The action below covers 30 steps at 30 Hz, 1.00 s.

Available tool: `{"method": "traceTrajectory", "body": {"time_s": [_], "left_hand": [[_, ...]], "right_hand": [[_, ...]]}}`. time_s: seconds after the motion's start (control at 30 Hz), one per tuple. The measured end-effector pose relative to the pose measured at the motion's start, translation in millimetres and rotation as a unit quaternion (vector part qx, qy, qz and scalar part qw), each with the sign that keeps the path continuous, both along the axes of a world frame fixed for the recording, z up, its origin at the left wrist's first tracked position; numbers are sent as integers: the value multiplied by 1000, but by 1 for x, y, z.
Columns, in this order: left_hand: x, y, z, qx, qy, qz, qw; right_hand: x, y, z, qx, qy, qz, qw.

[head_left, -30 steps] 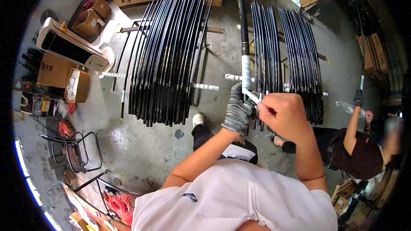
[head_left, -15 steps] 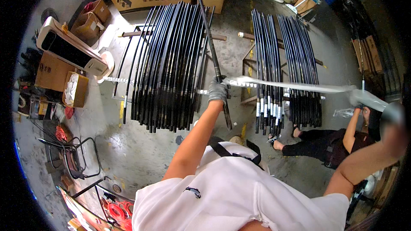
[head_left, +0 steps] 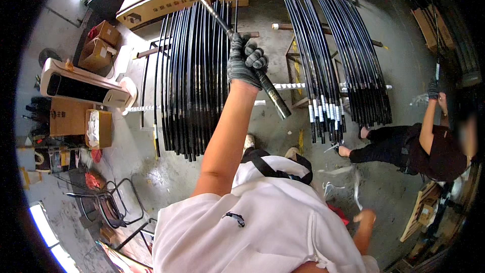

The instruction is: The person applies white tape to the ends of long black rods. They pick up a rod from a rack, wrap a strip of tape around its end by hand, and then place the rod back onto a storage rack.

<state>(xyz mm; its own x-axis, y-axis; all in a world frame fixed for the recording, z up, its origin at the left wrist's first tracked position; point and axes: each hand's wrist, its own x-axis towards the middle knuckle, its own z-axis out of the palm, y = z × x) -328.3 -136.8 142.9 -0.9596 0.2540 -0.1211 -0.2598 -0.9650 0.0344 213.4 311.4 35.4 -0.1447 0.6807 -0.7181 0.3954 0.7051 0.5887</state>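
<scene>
My left hand (head_left: 245, 63), in a grey-black glove, is closed round a long black pole (head_left: 274, 93). The pole slants from the upper left down to a thick end right of my wrist. My right hand (head_left: 365, 216) is low at the right beside my body, small and partly blurred. A whitish plastic strip (head_left: 357, 189) hangs or lies just beyond its fingers. Whether they still grip it I cannot tell. Ahead of me a wide row of black poles (head_left: 189, 81) rests on a rack, with two narrower rows (head_left: 310, 65) to its right.
A co-worker in dark clothes (head_left: 439, 146) stands at the right, holding an upright pole (head_left: 438, 45). Cardboard boxes (head_left: 161, 2) are at the back. At the left are a white upright appliance (head_left: 83, 86), an open box (head_left: 98, 129) and a black-framed chair (head_left: 108, 202).
My left hand has moved up and away, and the pole now leans farther left at its top. My right hand dropped from far right, where it pulled the stretched strip, to beside my body.
</scene>
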Motion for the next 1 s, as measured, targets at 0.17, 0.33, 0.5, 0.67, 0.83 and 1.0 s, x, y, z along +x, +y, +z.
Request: {"method": "traceTrajectory", "body": {"time_s": [0.17,0.33,0.5,0.67,0.83,1.0], "left_hand": [[11,25,46,44,106,-63,991],[41,56,98,1,90,-78,993],[60,63,129,-98,75,-41,992],[66,61,132,-49,163,-51,984],[68,76,135,-3,159,-59,985],[96,74,155,-66,187,-28,980]], "right_hand": [[-98,-60,49,15,292,-165,942],[-204,-98,102,-8,549,185,815],[-287,-172,183,-123,536,243,799],[-277,-180,187,-407,577,117,699],[-179,-115,98,-409,380,-210,803],[-176,-99,118,-263,477,-101,832]]}}
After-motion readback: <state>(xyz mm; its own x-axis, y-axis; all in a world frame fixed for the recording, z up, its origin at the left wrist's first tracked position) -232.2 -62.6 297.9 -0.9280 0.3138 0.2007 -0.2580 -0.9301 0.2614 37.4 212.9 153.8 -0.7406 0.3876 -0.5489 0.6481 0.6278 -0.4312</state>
